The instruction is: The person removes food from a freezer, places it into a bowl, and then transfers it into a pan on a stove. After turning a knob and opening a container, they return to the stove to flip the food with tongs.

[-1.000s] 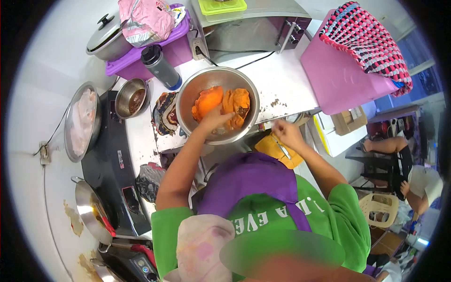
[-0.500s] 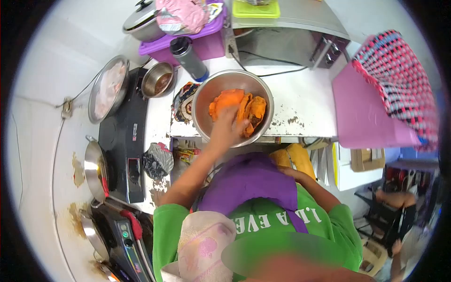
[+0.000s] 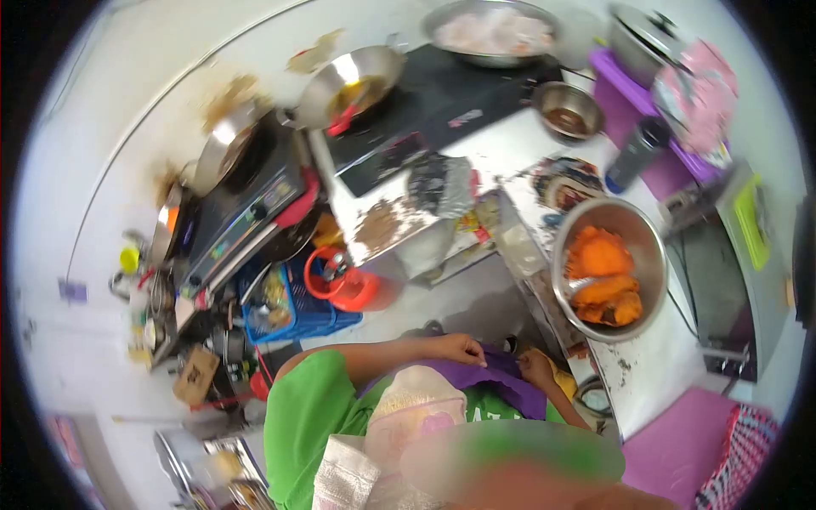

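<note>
My left hand (image 3: pixel 461 349) is in front of my body with its fingers curled together at the edge of the purple apron (image 3: pixel 510 389). Close by on the right, my right hand (image 3: pixel 535 369) has its fingers closed at the apron's other side. Both seem to pinch the cloth, though the fingertips are small and blurred. A steel bowl (image 3: pixel 654 246) stands on the white counter to the right, away from both hands. Inside it lie orange, coated pieces (image 3: pixel 602 255) and something silvery, perhaps a spoon handle.
A black stove (image 3: pixel 425 106) holds pans and a basin (image 3: pixel 493 59) of pale food at the back. A small pot (image 3: pixel 568 112) and a bottle (image 3: pixel 637 153) stand near the bowl. On the floor side are a red container (image 3: pixel 361 291) and a blue basket (image 3: pixel 297 319).
My left hand has left the bowl and come back to the apron. My right hand now shows beside it. The view has turned left, so the bowl appears further right.
</note>
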The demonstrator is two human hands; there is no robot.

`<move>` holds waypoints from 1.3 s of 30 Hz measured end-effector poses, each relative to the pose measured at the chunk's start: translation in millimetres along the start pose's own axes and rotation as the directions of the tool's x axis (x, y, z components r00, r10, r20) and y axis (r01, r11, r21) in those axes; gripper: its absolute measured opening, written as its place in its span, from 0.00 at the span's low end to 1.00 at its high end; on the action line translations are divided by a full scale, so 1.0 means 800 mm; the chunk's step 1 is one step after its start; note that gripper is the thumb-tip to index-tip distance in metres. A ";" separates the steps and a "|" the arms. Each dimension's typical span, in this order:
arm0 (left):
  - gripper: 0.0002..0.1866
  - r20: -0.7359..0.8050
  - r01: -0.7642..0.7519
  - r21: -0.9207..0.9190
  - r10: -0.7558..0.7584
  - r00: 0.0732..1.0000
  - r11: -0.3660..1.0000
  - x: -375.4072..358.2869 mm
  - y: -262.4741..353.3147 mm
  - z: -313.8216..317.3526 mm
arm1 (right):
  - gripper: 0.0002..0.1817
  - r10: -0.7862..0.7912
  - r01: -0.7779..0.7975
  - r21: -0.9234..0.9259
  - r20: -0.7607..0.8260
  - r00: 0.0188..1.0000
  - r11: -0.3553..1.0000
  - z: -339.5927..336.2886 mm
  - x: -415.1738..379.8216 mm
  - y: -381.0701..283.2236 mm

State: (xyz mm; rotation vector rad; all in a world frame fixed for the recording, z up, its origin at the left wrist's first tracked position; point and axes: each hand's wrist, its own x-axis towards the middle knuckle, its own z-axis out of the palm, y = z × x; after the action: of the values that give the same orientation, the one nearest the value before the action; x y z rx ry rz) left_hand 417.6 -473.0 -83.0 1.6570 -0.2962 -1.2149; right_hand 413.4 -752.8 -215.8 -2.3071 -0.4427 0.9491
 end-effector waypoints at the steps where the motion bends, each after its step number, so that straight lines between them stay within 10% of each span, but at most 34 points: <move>1: 0.16 -0.063 0.031 -0.034 -0.033 0.997 0.999 -0.016 -0.002 -0.001 | 0.17 -0.129 0.127 -0.023 -0.084 0.988 0.992 0.002 0.014 -0.015; 3: 0.14 -0.313 -0.056 -0.160 0.003 0.950 0.986 -0.051 -0.031 0.007 | 0.17 -0.374 0.365 -0.082 -0.260 0.890 0.927 0.015 0.051 -0.055; 7: 0.18 -0.649 -0.232 -0.334 -0.044 0.760 0.914 -0.134 -0.084 0.013 | 0.19 -0.223 0.218 0.414 -0.038 0.974 0.884 -0.027 0.147 -0.217; 11: 0.21 -0.829 -0.383 -0.332 -0.074 0.554 0.862 -0.227 -0.154 0.026 | 0.09 -0.598 0.289 0.933 -0.108 0.794 0.215 -0.117 0.262 -0.449; 14: 0.21 -0.877 -0.460 -0.329 -0.087 0.472 0.825 -0.280 -0.191 0.042 | 0.31 -0.339 0.216 0.975 -0.184 0.923 0.057 -0.168 0.306 -0.591; 18: 0.21 -0.876 -0.462 -0.448 -0.273 0.398 0.765 -0.322 -0.213 0.054 | 0.31 -0.323 0.050 0.988 -0.095 0.942 -0.145 -0.195 0.399 -0.651; 20: 0.21 -0.907 -0.554 -0.413 -0.273 0.319 0.723 -0.334 -0.206 0.062 | 0.19 -0.327 0.211 0.966 -0.250 0.911 -0.150 -0.198 0.446 -0.652; 25: 0.22 -0.945 -0.524 -0.325 -0.291 0.149 0.787 -0.320 -0.252 0.061 | 0.13 -0.436 0.113 0.988 -0.055 0.898 0.108 -0.219 0.461 -0.634; 29: 0.23 -0.923 -0.518 -0.337 -0.383 0.019 0.786 -0.327 -0.252 0.055 | 0.15 -0.384 0.239 0.970 -0.235 0.893 -0.039 -0.191 0.263 -0.691; 33: 0.24 -0.838 -0.584 -0.491 -0.534 0.113 0.646 -0.318 -0.254 0.035 | 0.17 -0.604 -0.059 0.998 0.042 0.796 -0.009 -0.231 0.317 -0.683; 39: 0.24 -0.915 -0.511 -0.342 -0.403 -0.011 0.789 -0.305 -0.232 0.004 | 0.20 -0.587 0.090 0.961 0.083 0.805 0.260 -0.236 0.317 -0.718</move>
State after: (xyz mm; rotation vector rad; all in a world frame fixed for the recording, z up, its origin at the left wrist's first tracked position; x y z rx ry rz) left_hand 238.7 -224.6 -97.1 1.4065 0.9469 0.3526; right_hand 680.8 -261.3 125.9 -0.8213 -0.3985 1.0684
